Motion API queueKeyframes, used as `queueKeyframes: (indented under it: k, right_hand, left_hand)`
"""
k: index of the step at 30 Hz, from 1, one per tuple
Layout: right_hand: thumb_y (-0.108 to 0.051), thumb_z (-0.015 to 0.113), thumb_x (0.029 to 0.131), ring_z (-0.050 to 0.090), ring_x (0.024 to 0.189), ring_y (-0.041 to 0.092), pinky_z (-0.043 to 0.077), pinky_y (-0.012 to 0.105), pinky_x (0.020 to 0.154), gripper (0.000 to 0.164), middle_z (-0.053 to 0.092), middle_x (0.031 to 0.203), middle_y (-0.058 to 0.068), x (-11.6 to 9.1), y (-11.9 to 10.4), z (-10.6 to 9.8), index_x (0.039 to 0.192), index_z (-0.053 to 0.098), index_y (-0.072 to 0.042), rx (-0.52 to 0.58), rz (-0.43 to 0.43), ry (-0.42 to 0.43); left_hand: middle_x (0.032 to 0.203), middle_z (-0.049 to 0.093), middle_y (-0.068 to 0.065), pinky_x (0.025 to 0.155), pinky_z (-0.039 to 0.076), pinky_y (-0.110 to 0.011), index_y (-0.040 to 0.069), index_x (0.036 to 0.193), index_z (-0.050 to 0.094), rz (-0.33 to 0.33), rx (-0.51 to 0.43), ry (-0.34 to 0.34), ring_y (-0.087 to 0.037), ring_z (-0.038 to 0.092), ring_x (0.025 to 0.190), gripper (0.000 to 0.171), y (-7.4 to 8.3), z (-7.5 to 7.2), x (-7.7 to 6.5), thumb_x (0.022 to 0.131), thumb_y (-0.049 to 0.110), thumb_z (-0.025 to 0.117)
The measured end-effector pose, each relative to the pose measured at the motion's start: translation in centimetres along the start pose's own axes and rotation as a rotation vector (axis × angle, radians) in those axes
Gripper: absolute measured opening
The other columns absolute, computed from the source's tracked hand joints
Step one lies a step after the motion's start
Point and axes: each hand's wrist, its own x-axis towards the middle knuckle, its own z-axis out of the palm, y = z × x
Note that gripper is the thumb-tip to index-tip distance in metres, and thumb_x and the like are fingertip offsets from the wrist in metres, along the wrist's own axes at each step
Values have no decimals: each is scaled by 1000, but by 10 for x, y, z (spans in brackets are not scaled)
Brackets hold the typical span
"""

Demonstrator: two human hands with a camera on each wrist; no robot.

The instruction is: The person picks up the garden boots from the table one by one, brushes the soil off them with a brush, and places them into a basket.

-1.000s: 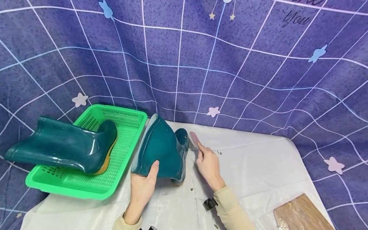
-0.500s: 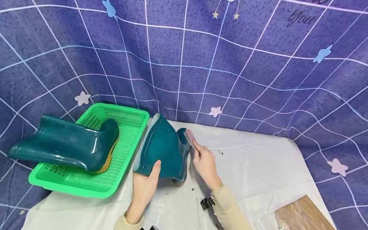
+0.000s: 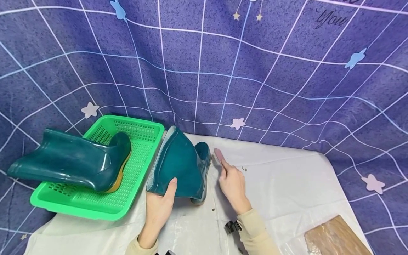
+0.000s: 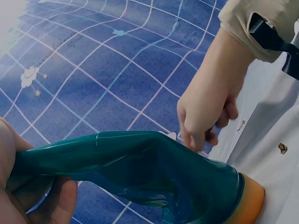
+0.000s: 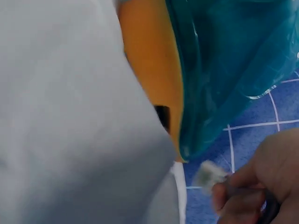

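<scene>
A dark green rubber boot (image 3: 180, 164) stands on the white-covered table, its opening tilted left. My left hand (image 3: 160, 209) grips the edge of the boot's shaft, thumb on the outside. In the left wrist view, fingers (image 4: 63, 200) curl under the shaft. My right hand (image 3: 234, 186) holds a pink brush (image 3: 218, 154) with pale bristles, just right of the boot's foot and apart from it. The boot's orange sole (image 5: 152, 60) shows in the right wrist view, where the brush head (image 5: 209, 175) is blurred beside the toe.
A second green boot (image 3: 76, 163) lies on its side across a green plastic basket (image 3: 79, 211) at left. Small brown crumbs (image 3: 244, 168) dot the white sheet (image 3: 287, 187). A brown package in clear plastic (image 3: 334, 237) lies at front right; a purple patterned curtain (image 3: 204, 88) hangs behind.
The brush went left onto the toe end of the boot half a second ago, then came back right, off it. My left hand keeps its hold on the shaft.
</scene>
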Motion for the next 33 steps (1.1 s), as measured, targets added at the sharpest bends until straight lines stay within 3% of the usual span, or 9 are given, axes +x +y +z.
queueKeyframes:
  k: [3, 9, 15, 21, 25, 28, 33]
  right_hand:
    - [-15, 63, 104, 74, 82, 38, 57, 54, 66, 35, 79, 101, 15, -2, 3, 2, 138, 74, -14, 4, -48, -13]
    - [-11, 64, 101, 74, 82, 40, 57, 54, 65, 33, 80, 100, 16, -7, 7, -1, 131, 78, -14, -61, -4, 0]
    - [-15, 62, 106, 72, 75, 34, 57, 50, 62, 34, 79, 100, 13, -10, 2, 0, 138, 74, -14, 9, -128, 31]
    - [-12, 64, 104, 74, 77, 38, 55, 52, 58, 32, 79, 96, 14, -16, 4, -2, 133, 77, -16, -77, -40, 17]
    - [-12, 63, 105, 74, 82, 34, 58, 52, 67, 35, 79, 104, 12, -17, 6, -1, 138, 73, -16, 33, -82, 49]
    - [-14, 64, 106, 76, 90, 33, 60, 53, 77, 36, 80, 114, 11, -20, 8, 3, 141, 71, -16, 115, -125, 27]
    - [-15, 62, 107, 77, 108, 36, 61, 56, 90, 33, 78, 127, 12, -25, 12, 6, 137, 74, -14, 93, -62, -1]
  left_hand:
    - [136, 70, -13, 104, 46, -10, 2, 140, 61, 6, 1, 1, 9, 60, 116, 41, 0, 1, 0, 100, 7, 71]
    - [134, 71, -14, 104, 47, -10, 1, 139, 62, 22, -3, 0, 9, 61, 116, 40, 2, 3, 0, 100, 5, 71]
    - [135, 71, -14, 104, 46, -10, 2, 139, 61, 2, 0, 1, 9, 60, 115, 41, 3, 4, 0, 100, 7, 71]
    - [135, 71, -13, 104, 47, -11, 2, 139, 62, -4, -13, -5, 8, 61, 116, 41, 2, 6, -1, 100, 6, 72]
    - [131, 72, -13, 102, 49, -11, 2, 136, 63, 9, -9, 7, 7, 63, 113, 38, 2, 5, 0, 99, 5, 72]
    - [130, 72, -13, 102, 49, -11, 2, 136, 63, 11, -8, 10, 7, 63, 113, 38, 2, 3, 1, 100, 6, 72]
    - [132, 71, -13, 102, 48, -11, 2, 137, 62, 13, -8, 3, 8, 62, 113, 39, 2, 3, -1, 100, 6, 72]
